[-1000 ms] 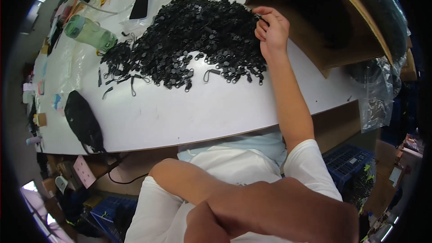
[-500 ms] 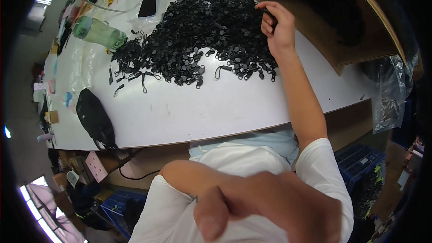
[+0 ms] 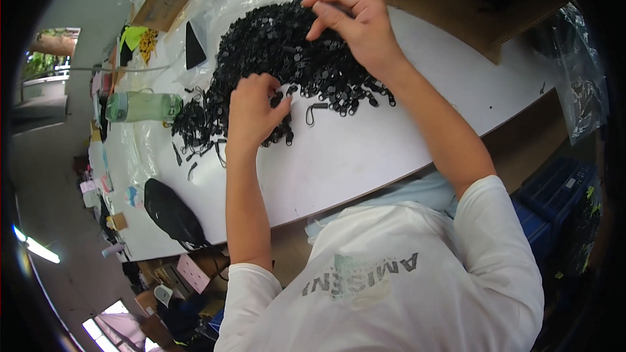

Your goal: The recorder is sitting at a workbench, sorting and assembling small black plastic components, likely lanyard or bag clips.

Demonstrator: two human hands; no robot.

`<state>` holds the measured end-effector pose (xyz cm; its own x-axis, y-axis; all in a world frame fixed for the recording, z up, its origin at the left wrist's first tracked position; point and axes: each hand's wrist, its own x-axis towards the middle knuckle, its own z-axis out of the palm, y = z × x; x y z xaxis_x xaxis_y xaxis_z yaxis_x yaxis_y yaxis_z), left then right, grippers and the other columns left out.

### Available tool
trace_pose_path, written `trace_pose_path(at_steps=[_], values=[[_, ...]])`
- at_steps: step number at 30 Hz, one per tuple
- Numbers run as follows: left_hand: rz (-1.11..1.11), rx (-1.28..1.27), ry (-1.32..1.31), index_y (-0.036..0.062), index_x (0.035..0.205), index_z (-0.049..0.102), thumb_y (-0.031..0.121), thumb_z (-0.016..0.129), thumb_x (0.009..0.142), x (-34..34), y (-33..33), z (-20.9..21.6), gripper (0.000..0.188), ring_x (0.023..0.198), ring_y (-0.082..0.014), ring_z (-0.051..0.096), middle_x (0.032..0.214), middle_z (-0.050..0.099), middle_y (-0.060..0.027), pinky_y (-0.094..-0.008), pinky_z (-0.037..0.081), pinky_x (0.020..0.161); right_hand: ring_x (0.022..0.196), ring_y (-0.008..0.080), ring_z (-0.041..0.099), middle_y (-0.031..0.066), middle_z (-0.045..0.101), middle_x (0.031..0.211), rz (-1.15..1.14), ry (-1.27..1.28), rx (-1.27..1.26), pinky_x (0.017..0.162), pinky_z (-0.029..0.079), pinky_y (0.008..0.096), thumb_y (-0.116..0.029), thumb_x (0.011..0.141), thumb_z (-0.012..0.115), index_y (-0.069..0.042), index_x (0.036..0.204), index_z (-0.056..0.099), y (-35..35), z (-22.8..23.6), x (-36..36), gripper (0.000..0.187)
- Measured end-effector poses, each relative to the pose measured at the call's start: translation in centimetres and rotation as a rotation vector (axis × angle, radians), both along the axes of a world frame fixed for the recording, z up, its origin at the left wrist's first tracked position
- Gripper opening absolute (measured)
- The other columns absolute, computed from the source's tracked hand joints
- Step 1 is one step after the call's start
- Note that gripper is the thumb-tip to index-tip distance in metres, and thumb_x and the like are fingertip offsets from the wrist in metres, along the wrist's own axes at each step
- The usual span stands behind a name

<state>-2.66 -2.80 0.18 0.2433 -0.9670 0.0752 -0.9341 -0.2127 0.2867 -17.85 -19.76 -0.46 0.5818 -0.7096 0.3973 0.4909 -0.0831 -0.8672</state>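
Note:
A large heap of small black zipper pulls lies on the white table. My left hand rests at the heap's near left edge, fingers curled down over the pieces and thumb held apart. Its fingertips are partly hidden. Over the right side of the heap is my right hand, its index finger stretched out and thumb apart. A dark patch shows between its fingers; whether it is a piece or a gap I cannot tell. One looped black cord pull lies apart, between the hands. Several more cord pulls lie at the heap's left.
Left of the heap are a green bottle on its side and a black phone. A black pouch sits near the front left edge. An open cardboard box stands at the right, beside a clear plastic bag.
My left hand has moved from close in front of my chest to the heap. My right hand has shifted left over the heap and its fingers have spread. The view has turned.

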Motion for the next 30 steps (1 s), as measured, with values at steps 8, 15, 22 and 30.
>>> trace_pose_path(at_steps=[8, 15, 22, 30], values=[[-0.067, 0.177, -0.016, 0.0038, 0.075, 0.06, 0.013, 0.069, 0.068, 0.2, -1.9, -0.4, 0.014, 0.079, -0.0304, 0.058, 0.074, 0.063, -0.0104, -0.0424, 0.046, 0.07, 0.042, 0.0033, 0.044, 0.0051, 0.064, 0.063, 0.302, 0.162, 0.095, 0.039, 0.03, 0.0179, -0.015, 0.093, 0.058, -0.002, 0.084, 0.06, 0.3, -0.1, -0.2, 0.017], [-0.004, 0.029, 0.26, 0.0021, 0.072, 0.053, 0.006, 0.064, 0.066, 0.9, -0.7, 0.4, 0.013, 0.063, -0.0229, 0.05, 0.064, 0.053, -0.0088, -0.0335, 0.042, 0.059, 0.043, 0.0041, 0.043, -0.0025, 0.048, 0.054, 0.37, 0.344, 0.059, 0.041, 0.029, 0.0205, -0.021, 0.093, 0.059, -0.001, 0.07, 0.057, 0.9, 0.2, -0.2, 0.03], [-0.088, 0.001, 0.352, -0.0008, 0.08, 0.049, 0.003, 0.062, 0.072, 2.5, -0.3, 3.0, 0.016, 0.058, -0.0222, 0.056, 0.065, 0.055, -0.0113, -0.0312, 0.047, 0.057, 0.05, 0.0019, 0.04, -0.0042, 0.047, 0.057, 0.374, 0.306, -0.133, 0.045, 0.03, 0.0207, -0.019, 0.09, 0.063, -0.002, 0.071, 0.057, 1.7, -0.6, 0.4, 0.026], [-0.188, -0.097, 0.407, -0.0011, 0.086, 0.051, -0.003, 0.062, 0.078, 1.7, 0.1, 6.1, 0.014, 0.066, -0.025, 0.064, 0.069, 0.06, -0.0126, -0.0309, 0.048, 0.062, 0.055, 0.0025, 0.045, -0.0036, 0.051, 0.061, 0.38, 0.397, -0.201, 0.048, 0.034, 0.0197, -0.017, 0.088, 0.066, -0.002, 0.077, 0.061, 2.6, 0.0, 0.2, 0.019]])
